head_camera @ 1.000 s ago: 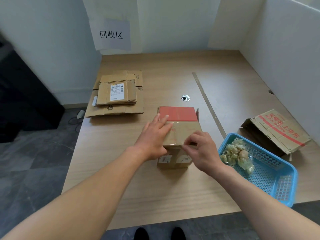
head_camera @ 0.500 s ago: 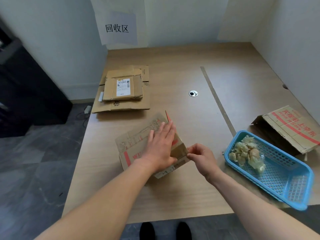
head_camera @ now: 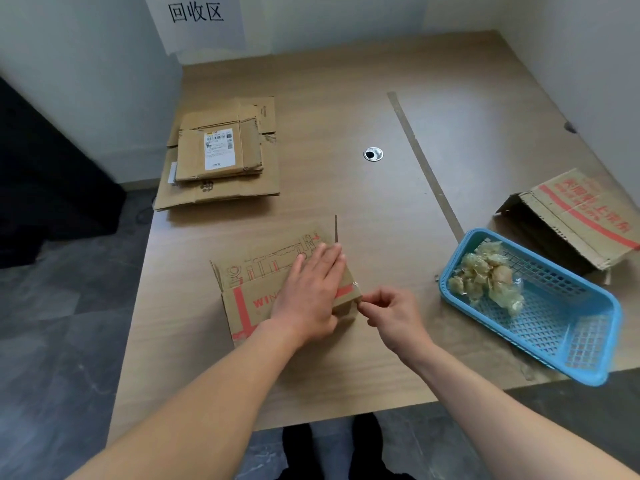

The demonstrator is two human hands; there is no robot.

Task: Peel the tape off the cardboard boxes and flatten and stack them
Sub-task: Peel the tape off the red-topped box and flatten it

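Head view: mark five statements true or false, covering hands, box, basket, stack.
1. The left hand lies flat on the box, fingers straight. True.
2. The right hand pinches tape at the box's near right corner. True.
3. The blue basket is empty. False: it holds crumpled tape wads.
4. The flattened stack sits right of the basket. False: it lies at the table's far left.
5. A second box with red print lies beyond the basket. True.
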